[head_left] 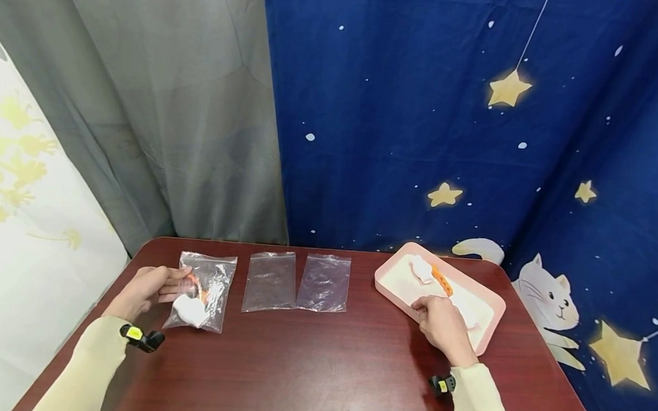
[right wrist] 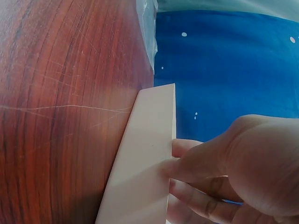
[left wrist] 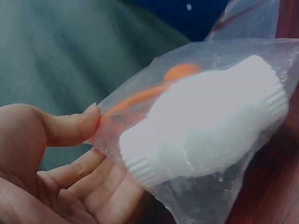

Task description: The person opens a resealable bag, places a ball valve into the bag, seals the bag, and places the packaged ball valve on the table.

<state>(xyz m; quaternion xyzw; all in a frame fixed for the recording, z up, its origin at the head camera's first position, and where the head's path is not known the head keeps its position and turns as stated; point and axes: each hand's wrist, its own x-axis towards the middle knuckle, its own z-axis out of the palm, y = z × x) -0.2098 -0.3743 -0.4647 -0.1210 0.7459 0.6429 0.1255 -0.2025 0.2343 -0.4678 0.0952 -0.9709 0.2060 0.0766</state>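
My left hand [head_left: 148, 289] pinches the edge of a clear zip bag [head_left: 221, 287] between thumb and fingers. Inside the bag lie a white rounded piece [left wrist: 210, 121] with ribbed ends and a thin orange piece [left wrist: 140, 97]; their exact kind is unclear. Over on the right, my right hand [head_left: 442, 323] grips the near rim of a pink tray [right wrist: 145, 149], the thumb on its outer wall and the fingers over the inner side. Within the tray are a white piece [head_left: 422, 269] and an orange strip [head_left: 442, 281]; the hand partly hides the tray's inside.
Two flat zip bags [head_left: 270, 281] [head_left: 324, 283] lie side by side at the middle back of the brown table [head_left: 309, 366]. Grey curtain [head_left: 189, 99] and blue star-patterned curtain [head_left: 395, 122] hang behind the table's far edge.
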